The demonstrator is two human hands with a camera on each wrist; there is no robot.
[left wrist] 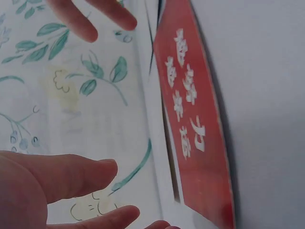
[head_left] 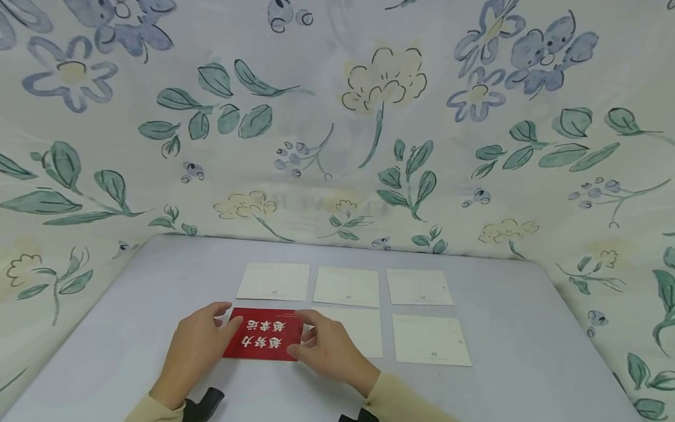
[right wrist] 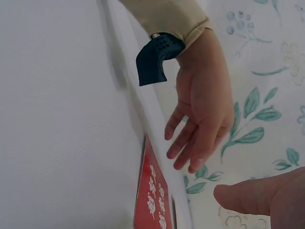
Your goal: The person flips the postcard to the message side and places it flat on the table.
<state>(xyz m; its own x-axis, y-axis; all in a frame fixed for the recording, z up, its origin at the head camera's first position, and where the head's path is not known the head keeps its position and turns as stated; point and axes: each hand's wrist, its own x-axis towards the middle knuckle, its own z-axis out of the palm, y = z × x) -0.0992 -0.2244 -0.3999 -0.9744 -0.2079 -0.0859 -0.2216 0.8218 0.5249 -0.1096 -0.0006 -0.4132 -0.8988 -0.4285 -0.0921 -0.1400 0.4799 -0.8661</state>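
A red card (head_left: 266, 333) with white characters, upside down in the head view, lies on the table in the front row at the left. My left hand (head_left: 196, 347) is at its left end, thumb and fingers spread apart. At the right end is my right hand (head_left: 333, 353), its thumb and forefinger apart. In the left wrist view, the left thumb (left wrist: 78, 176) appears away from the red card (left wrist: 195, 124). The right wrist view shows the left hand (right wrist: 206, 107) with loose fingers over the table. Neither hand visibly grips the card.
Three white cards, one of them the back-left card (head_left: 273, 282), form a row behind. Two more, including the front-right card (head_left: 431, 340), lie right of the red one. A flowered cloth (head_left: 316, 117) hangs behind the pale table (head_left: 527, 363). Black wrist mounts (head_left: 204, 404) sit below the hands.
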